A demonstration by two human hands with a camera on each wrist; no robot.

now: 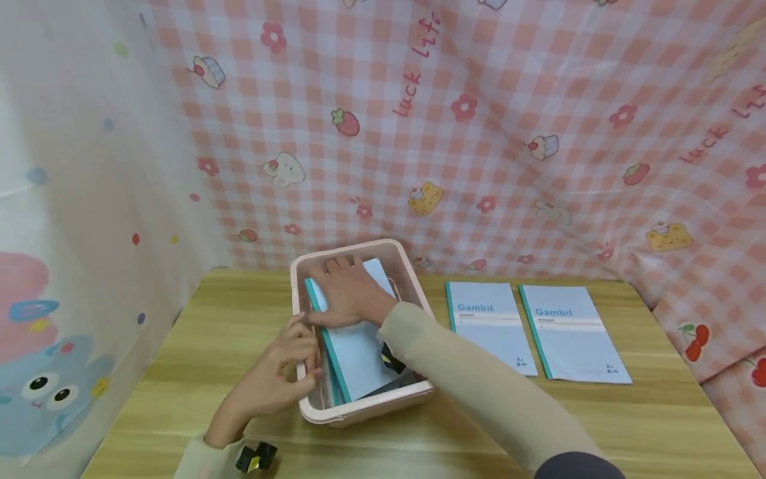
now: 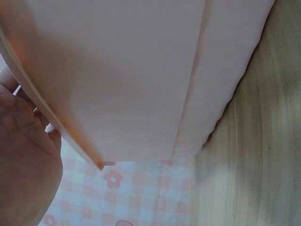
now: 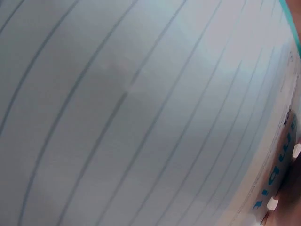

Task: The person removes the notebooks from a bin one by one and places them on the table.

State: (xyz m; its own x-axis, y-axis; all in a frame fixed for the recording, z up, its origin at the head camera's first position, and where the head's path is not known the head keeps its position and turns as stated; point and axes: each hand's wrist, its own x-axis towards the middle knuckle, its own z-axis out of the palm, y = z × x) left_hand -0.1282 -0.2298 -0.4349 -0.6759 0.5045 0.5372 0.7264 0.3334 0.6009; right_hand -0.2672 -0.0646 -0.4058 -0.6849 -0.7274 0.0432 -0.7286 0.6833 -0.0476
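Observation:
A pale pink plastic bin (image 1: 323,418) stands on the table, with a light-blue notebook (image 1: 356,359) with a teal spine lying inside. A second teal edge shows beneath that notebook's left side. My right hand (image 1: 347,293) rests spread on the notebook's upper part, fingers pointing toward the bin's far end. Close up in the right wrist view, the notebook cover (image 3: 141,122) has thin lines and blue lettering. At the bin's left rim, my left hand (image 1: 281,366) grips the edge, its fingers over the rim. The left wrist view shows the bin's outer wall (image 2: 127,84) beside that palm.
Two more light-blue notebooks marked Gambit, one nearer (image 1: 491,342) and one farther right (image 1: 577,349), lie side by side right of the bin. A pink checked cloth (image 1: 383,166) hangs behind the wood-grain table (image 1: 197,359). Small black devices sit at both wrists.

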